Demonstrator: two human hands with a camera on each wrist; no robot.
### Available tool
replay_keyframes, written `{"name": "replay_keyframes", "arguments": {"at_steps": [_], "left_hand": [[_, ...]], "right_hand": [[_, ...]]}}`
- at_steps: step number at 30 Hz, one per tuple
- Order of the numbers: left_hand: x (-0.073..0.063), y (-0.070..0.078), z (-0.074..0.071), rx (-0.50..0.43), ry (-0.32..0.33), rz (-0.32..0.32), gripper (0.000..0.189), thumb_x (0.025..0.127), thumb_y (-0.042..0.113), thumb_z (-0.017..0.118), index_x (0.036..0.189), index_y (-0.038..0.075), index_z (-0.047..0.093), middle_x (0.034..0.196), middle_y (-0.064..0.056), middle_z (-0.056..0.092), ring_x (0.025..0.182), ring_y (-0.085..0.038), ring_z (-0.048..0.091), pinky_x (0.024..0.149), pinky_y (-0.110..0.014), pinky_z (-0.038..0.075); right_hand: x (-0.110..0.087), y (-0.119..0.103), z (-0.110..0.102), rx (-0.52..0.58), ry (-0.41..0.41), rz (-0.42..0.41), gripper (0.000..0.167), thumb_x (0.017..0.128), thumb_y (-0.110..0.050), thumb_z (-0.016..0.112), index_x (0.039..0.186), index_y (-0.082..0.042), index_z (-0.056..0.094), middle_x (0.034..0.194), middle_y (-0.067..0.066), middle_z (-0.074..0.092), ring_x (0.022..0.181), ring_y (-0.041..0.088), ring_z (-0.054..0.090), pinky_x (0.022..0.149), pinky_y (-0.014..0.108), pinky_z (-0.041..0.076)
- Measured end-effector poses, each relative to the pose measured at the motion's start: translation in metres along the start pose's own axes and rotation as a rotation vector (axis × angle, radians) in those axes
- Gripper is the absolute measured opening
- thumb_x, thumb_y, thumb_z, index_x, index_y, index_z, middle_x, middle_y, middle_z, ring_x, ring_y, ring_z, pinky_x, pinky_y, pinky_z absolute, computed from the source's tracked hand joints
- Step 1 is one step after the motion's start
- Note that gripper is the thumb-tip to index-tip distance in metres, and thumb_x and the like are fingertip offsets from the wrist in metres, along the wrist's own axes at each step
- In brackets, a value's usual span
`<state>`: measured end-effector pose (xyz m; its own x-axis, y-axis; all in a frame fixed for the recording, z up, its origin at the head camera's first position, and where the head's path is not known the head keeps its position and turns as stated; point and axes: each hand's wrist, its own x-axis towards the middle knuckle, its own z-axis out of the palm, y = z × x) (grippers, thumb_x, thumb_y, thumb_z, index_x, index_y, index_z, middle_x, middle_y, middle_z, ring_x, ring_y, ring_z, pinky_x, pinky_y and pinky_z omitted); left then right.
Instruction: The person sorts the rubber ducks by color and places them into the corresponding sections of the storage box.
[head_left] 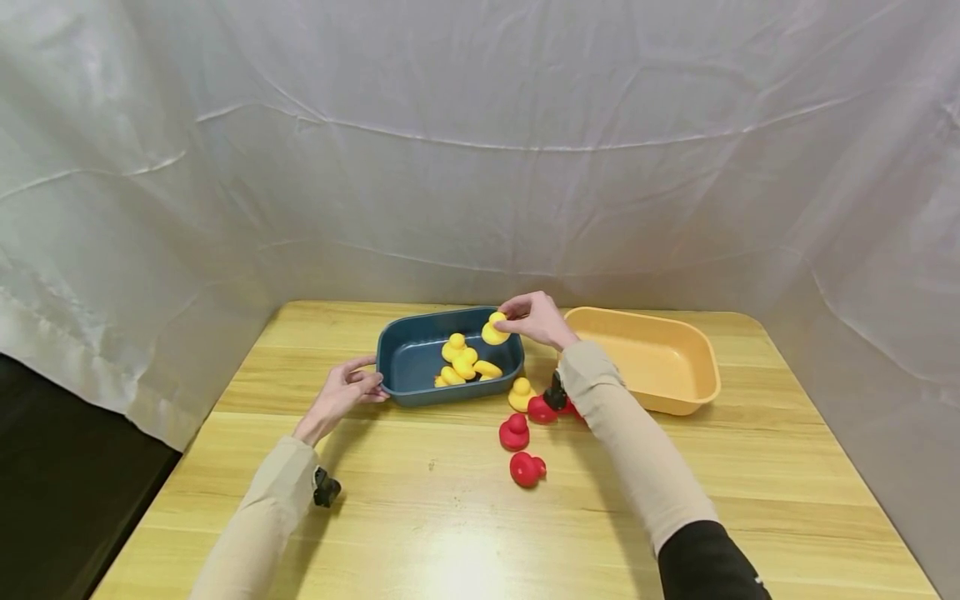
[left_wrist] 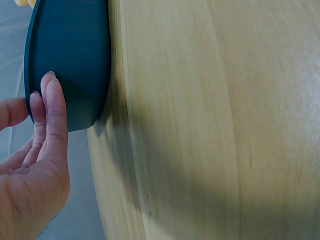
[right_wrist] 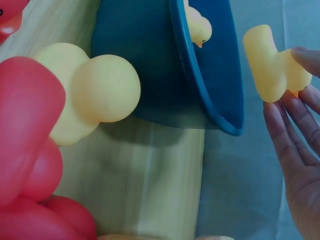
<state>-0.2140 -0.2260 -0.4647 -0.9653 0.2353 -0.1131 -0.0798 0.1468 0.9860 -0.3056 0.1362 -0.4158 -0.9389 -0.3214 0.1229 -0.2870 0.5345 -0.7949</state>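
My right hand [head_left: 536,319] pinches a yellow rubber duck [head_left: 495,330] above the right end of a dark blue bin [head_left: 450,397]. Seen from the right wrist, the held duck [right_wrist: 265,65] is between thumb and fingertips, beyond the bin's rim. My left hand [head_left: 342,395] grips the bin's left end; in the left wrist view the thumb is at the rim and the fingers [left_wrist: 56,112] lie against the outer wall. Several yellow ducks [head_left: 463,365] lie inside the bin. Another yellow duck [head_left: 521,394] sits on the table just outside its right front corner.
Red rubber ducks lie on the table, among them one red duck [head_left: 514,432] and, nearer me, another red duck [head_left: 528,470]. More red ducks [head_left: 542,409] are partly hidden by my right forearm. An orange bin [head_left: 667,367] stands at the right. A pale curtain [head_left: 480,200] hangs behind the table.
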Motion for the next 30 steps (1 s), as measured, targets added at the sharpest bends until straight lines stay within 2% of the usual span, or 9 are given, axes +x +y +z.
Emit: {"name": "replay_keyframes", "arguments": {"at_steps": [9, 16, 19, 22, 25, 27, 30], "left_hand": [[0.0, 0.001, 0.001, 0.01, 0.001, 0.002, 0.056, 0.102, 0.004, 0.055, 0.149, -0.014, 0.031, 0.091, -0.007, 0.074, 0.077, -0.009, 0.073, 0.082, -0.03, 0.064], [0.0, 0.001, 0.002, 0.011, 0.003, 0.001, 0.056, 0.102, 0.005, 0.055, 0.149, -0.014, 0.031, 0.09, -0.006, 0.073, 0.078, -0.011, 0.073, 0.082, -0.031, 0.064], [0.001, 0.001, 0.002, 0.009, 0.0, 0.0, 0.056, 0.102, 0.004, 0.055, 0.149, -0.014, 0.031, 0.088, -0.004, 0.072, 0.078, -0.012, 0.073, 0.083, -0.032, 0.065], [0.001, 0.001, 0.003, 0.001, -0.002, 0.003, 0.056, 0.102, 0.004, 0.054, 0.149, -0.015, 0.031, 0.086, -0.002, 0.072, 0.078, -0.012, 0.073, 0.082, -0.03, 0.065], [0.002, 0.0, 0.005, -0.004, 0.004, 0.005, 0.055, 0.102, 0.003, 0.054, 0.149, -0.015, 0.031, 0.084, -0.001, 0.071, 0.076, -0.01, 0.073, 0.079, -0.028, 0.064], [0.002, 0.0, 0.007, -0.005, 0.002, 0.008, 0.056, 0.102, 0.003, 0.054, 0.149, -0.015, 0.031, 0.086, -0.003, 0.072, 0.076, -0.009, 0.072, 0.079, -0.027, 0.064], [0.001, 0.0, 0.008, -0.006, -0.001, 0.012, 0.056, 0.102, 0.003, 0.054, 0.149, -0.015, 0.031, 0.09, -0.007, 0.074, 0.076, -0.008, 0.072, 0.078, -0.026, 0.064]], "right_hand": [[0.004, 0.002, 0.005, -0.02, 0.004, 0.015, 0.032, 0.084, -0.02, 0.082, 0.109, -0.002, 0.075, 0.103, 0.016, 0.076, 0.092, 0.024, 0.07, 0.082, 0.028, 0.058], [0.004, 0.0, 0.006, 0.012, -0.01, 0.017, 0.041, 0.085, -0.02, 0.08, 0.118, 0.003, 0.071, 0.115, 0.021, 0.074, 0.106, 0.032, 0.07, 0.096, 0.042, 0.059], [-0.002, 0.0, 0.006, 0.048, 0.028, -0.006, 0.041, 0.086, -0.016, 0.08, 0.119, 0.006, 0.07, 0.115, 0.023, 0.073, 0.105, 0.033, 0.071, 0.096, 0.042, 0.06], [-0.012, 0.001, 0.004, 0.075, 0.087, -0.049, 0.035, 0.086, -0.013, 0.079, 0.115, 0.006, 0.071, 0.109, 0.023, 0.074, 0.096, 0.029, 0.073, 0.088, 0.031, 0.062], [-0.029, 0.002, 0.003, 0.126, 0.114, -0.061, 0.029, 0.088, -0.012, 0.078, 0.112, 0.004, 0.073, 0.106, 0.022, 0.075, 0.09, 0.024, 0.071, 0.079, 0.019, 0.059], [-0.045, 0.004, 0.001, 0.156, 0.11, -0.053, 0.028, 0.089, -0.012, 0.077, 0.112, 0.003, 0.073, 0.107, 0.021, 0.075, 0.091, 0.022, 0.071, 0.079, 0.014, 0.057], [-0.072, 0.01, -0.001, 0.179, 0.094, -0.028, 0.028, 0.09, -0.01, 0.076, 0.114, 0.004, 0.072, 0.11, 0.021, 0.074, 0.096, 0.026, 0.072, 0.083, 0.014, 0.058]]}}
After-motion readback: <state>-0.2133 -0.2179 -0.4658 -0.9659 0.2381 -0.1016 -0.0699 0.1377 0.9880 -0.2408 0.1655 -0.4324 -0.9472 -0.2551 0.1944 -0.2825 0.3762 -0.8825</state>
